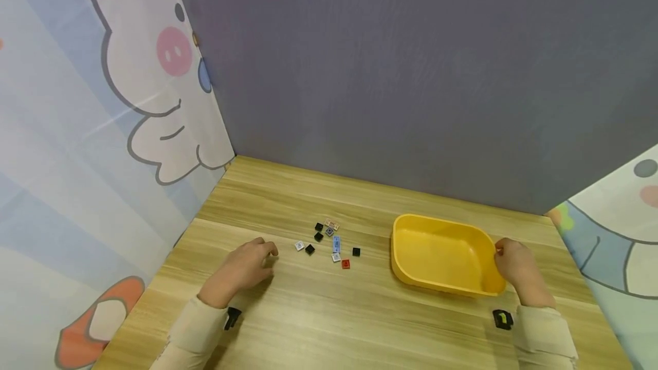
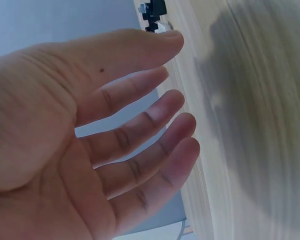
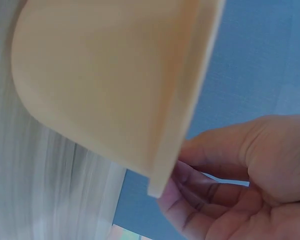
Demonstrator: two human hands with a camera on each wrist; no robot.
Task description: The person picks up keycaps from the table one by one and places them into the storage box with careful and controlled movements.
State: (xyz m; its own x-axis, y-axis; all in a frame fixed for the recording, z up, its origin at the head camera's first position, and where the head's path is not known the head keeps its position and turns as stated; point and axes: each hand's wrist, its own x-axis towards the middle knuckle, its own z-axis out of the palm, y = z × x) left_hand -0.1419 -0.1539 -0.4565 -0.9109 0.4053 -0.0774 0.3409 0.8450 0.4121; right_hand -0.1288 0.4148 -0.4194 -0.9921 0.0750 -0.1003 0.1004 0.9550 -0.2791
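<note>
At the right, a yellow plastic basin [image 1: 437, 256] sits on the wooden table. My right hand [image 1: 519, 267] pinches its right rim between thumb and fingers; the right wrist view shows the basin's side wall [image 3: 95, 80] close up. On the left, my left hand [image 1: 244, 267] hovers over the table with loosely bent fingers, holding nothing. Just right of it lie several small toy bricks: a white one [image 1: 300, 245] nearest the hand, a long blue one [image 1: 336, 244], a red one [image 1: 346, 264], a pale printed one [image 1: 332, 224] and several black ones [image 1: 310, 249].
A dark grey panel [image 1: 390, 73] stands along the table's far edge. Printed cartoon curtains [image 1: 103, 147] hang at the left and right sides. Black camera pieces [image 1: 502, 319] are worn at both wrists.
</note>
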